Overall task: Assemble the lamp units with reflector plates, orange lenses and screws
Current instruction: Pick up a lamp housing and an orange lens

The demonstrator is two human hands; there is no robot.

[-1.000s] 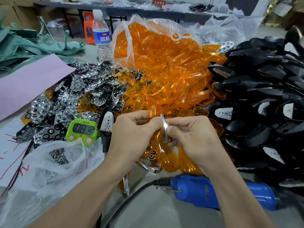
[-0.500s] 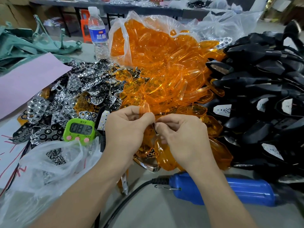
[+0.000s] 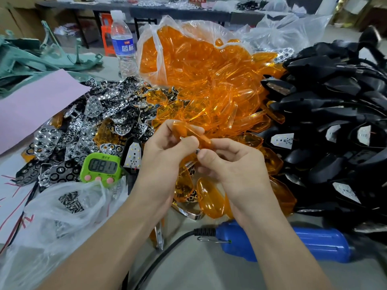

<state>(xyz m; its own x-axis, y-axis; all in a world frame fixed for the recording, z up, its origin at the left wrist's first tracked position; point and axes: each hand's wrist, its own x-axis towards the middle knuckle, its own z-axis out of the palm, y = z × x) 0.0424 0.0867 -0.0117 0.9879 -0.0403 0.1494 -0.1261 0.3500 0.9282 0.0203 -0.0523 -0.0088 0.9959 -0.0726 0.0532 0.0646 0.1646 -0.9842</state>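
Orange lens [image 3: 189, 130] in fingertip pinch of left hand [image 3: 167, 155] and right hand [image 3: 236, 170], just above both thumbs, long axis sloping down rightward.

The lenses [image 3: 209, 91] at twelve o'clock were clear orange; housings [image 3: 335, 101] at three, black; plates [image 3: 88, 126] at nine, silver with round dimples; timer [image 3: 100, 166] green, pink-buttoned; screwdriver [image 3: 314, 245] blue.
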